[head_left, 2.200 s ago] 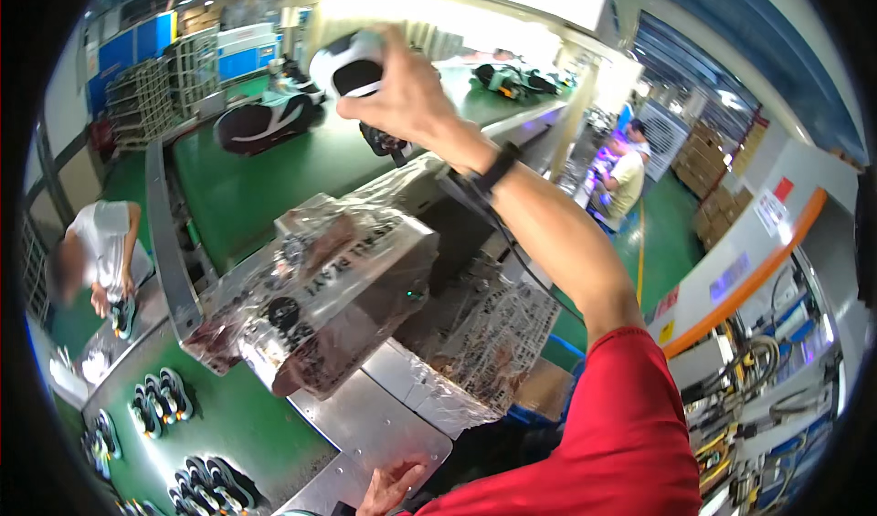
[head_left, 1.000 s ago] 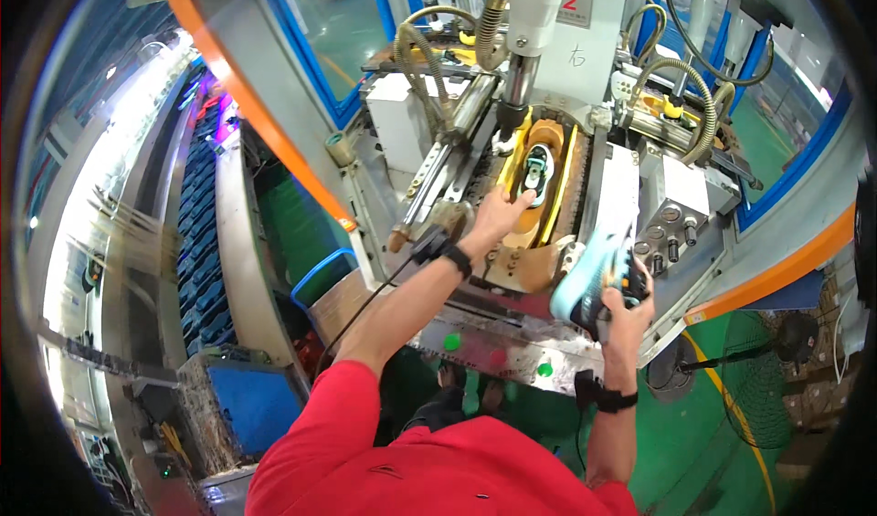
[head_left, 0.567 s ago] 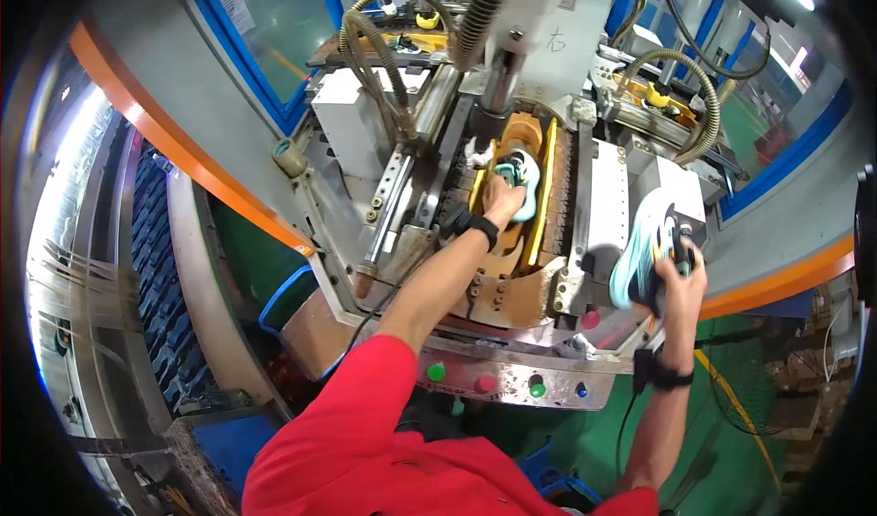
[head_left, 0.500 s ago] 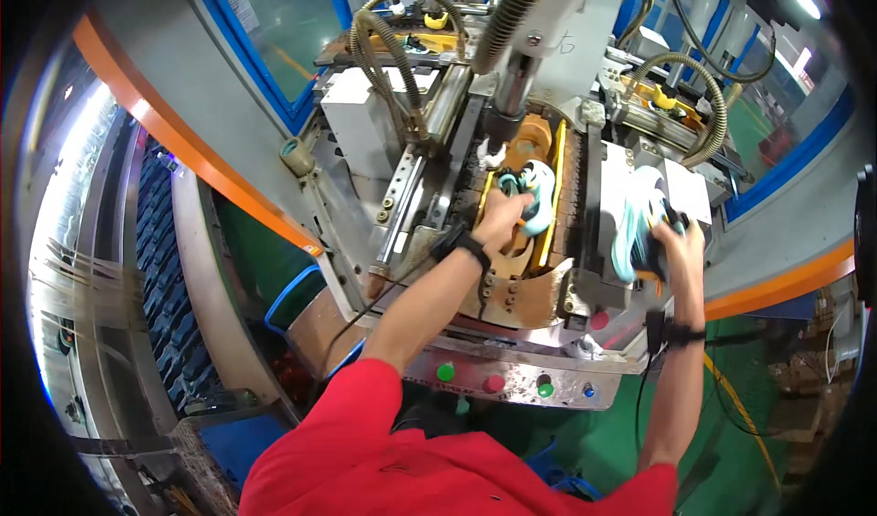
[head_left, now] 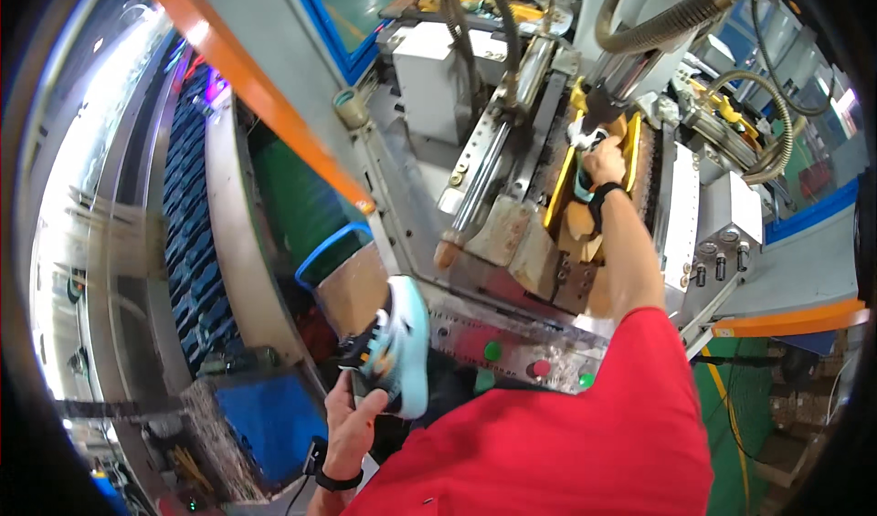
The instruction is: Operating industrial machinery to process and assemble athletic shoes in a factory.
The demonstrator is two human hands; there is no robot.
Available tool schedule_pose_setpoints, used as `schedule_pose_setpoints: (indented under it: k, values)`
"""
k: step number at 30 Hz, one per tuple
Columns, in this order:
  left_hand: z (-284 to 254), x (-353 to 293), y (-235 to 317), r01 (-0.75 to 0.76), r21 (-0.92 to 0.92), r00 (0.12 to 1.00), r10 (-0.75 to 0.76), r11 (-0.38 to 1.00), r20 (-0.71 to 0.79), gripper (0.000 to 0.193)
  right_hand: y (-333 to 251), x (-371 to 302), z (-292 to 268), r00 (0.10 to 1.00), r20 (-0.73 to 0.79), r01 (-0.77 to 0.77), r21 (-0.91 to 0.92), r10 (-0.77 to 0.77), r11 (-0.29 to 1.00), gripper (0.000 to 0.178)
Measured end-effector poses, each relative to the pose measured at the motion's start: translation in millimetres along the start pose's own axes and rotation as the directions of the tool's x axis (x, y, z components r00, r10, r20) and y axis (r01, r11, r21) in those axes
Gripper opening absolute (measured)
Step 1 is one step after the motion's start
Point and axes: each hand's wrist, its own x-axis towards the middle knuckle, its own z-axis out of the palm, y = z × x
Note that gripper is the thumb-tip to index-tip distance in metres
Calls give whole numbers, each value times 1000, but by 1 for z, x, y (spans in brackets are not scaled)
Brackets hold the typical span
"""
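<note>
From here the pale-blue-soled shoe beside the control panel looks light, springy below and soft above, best taken at the collar end, where the left hand wraps its fingers, while the right hand covers another shoe in the yellow-edged mould, its grip unclear.

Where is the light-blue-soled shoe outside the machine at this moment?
In the head view, the shoe is low, left of centre, in the left hand, between the blue panel and the red button.

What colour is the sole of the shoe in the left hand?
The sole is pale turquoise, clearest in the head view.
</note>
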Motion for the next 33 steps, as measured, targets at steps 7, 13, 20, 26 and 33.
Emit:
schedule_pose_setpoints:
  k: [7,13,20,26,33]
  values:
    - [-41,-62,-82,-51,-306,915,-78,951,-395,35,-24,-141,-111,866,73,463,257,-495,848,34]
    - [-26,-107,-122,-35,-352,837,-165,936,-523,32,18,-337,-51,723,139,439,663,-676,606,10]
    - [-21,-168,-161,-21,-480,685,-337,877,-646,31,51,-368,95,479,247,746,392,-842,539,16]
    - [-35,-218,-191,-143,-564,561,-403,813,-723,31,43,-377,113,387,150,787,459,-910,411,15]
    - [-93,-259,-240,-314,-540,326,-446,781,-834,23,25,-353,101,490,221,649,553,-843,522,27]
